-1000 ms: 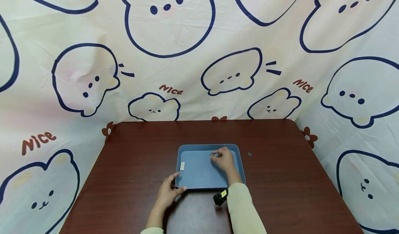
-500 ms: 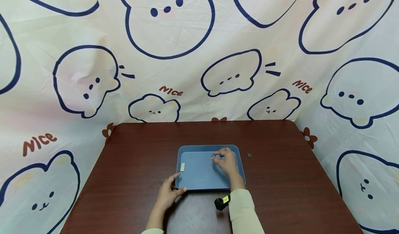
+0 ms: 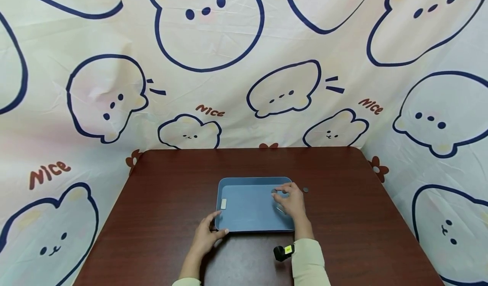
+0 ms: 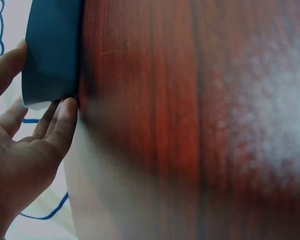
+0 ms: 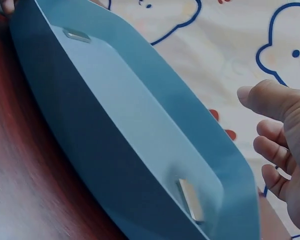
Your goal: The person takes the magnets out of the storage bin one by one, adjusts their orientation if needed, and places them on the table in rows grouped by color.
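A shallow blue tray (image 3: 249,212) lies on the brown table. My left hand (image 3: 205,237) grips its near left corner, and the left wrist view has fingers (image 4: 65,117) round that corner. Over the tray's right side, my right hand (image 3: 292,199) pinches a small grey piece (image 3: 273,191) between thumb and index finger; it is too small to make out fully. Inside the tray, a whitish rectangular tile (image 3: 223,204) lies by the left wall. A second tile (image 5: 190,200) lies towards the right end, partly hidden by the right hand in the head view.
A small dark grey disc (image 3: 305,190) lies on the table (image 3: 343,218) just right of the tray. A black wrist camera (image 3: 283,253) hangs from the right sleeve near the tray's front edge. A cloth (image 3: 236,82) with bear drawings stands behind the table.
My right hand has moved to the right across the tray, with the small grey piece at its fingertips. The right tile now shows in the head view. My left hand stays at the corner.
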Demonstrator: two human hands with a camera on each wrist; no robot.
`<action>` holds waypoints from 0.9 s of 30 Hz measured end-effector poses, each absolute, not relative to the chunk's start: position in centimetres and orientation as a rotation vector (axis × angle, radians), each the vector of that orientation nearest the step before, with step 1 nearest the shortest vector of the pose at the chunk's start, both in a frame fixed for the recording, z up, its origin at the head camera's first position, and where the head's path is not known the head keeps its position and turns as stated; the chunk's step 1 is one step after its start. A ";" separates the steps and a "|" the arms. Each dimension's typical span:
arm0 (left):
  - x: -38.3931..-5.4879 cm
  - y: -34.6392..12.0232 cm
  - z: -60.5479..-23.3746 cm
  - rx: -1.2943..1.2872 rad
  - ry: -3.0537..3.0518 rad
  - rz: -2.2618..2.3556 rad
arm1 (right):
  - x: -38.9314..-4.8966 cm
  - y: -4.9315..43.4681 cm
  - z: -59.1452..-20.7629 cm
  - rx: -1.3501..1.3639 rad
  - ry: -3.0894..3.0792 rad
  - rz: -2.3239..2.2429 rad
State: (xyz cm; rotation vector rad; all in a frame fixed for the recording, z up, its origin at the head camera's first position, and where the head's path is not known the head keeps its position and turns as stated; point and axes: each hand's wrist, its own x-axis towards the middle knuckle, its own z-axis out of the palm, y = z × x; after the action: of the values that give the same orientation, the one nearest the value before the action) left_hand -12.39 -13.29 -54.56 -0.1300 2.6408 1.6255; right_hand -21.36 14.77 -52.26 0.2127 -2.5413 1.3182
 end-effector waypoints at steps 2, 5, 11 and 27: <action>-12.4 -13.4 -54.6 -0.134 2.638 1.631 | -21.3 15.3 -52.0 0.192 -2.550 1.325; -12.3 -13.5 -54.6 -0.134 2.638 1.627 | -21.4 16.1 -51.9 0.158 -2.552 1.339; -12.4 -13.5 -54.7 -0.092 2.665 1.613 | -21.5 17.9 -51.9 0.076 -2.520 1.387; -12.6 -12.8 -54.9 -0.128 2.652 1.718 | -20.8 23.3 -52.2 -0.127 -2.526 1.418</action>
State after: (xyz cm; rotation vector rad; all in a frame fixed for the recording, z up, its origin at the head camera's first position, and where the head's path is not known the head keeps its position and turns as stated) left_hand -12.58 -12.75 -54.88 -0.1277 2.6519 1.7182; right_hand -20.83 23.34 -52.23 -0.1274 -2.5261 1.4175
